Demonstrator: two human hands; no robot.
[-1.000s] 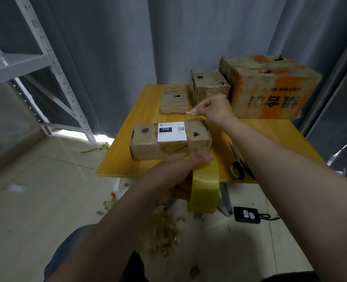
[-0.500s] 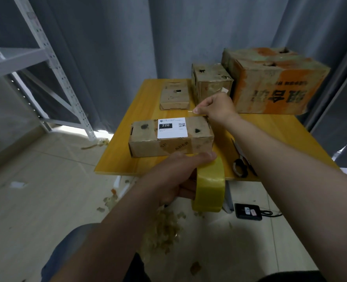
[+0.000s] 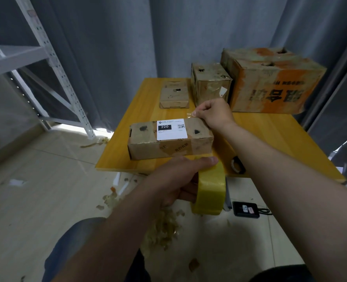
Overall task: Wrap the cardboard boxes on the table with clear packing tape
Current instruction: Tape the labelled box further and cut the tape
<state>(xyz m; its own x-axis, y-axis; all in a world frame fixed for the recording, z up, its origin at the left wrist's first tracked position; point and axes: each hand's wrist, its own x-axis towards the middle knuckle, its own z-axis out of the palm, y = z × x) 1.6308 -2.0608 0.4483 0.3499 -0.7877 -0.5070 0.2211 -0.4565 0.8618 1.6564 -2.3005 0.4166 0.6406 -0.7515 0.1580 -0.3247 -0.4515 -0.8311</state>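
Pinching the tape end at the far right top edge of the labelled box point(image 3: 169, 139) near the table's point(image 3: 270, 135) front edge, right hand point(image 3: 215, 113); left hand point(image 3: 180, 180) grips the tape roll point(image 3: 210, 192) below that edge, so keep tension and press flat

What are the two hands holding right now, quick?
Left hand: closed around the tape roll.
Right hand: fingers pinched on the pulled-out tape end, above the labelled box.
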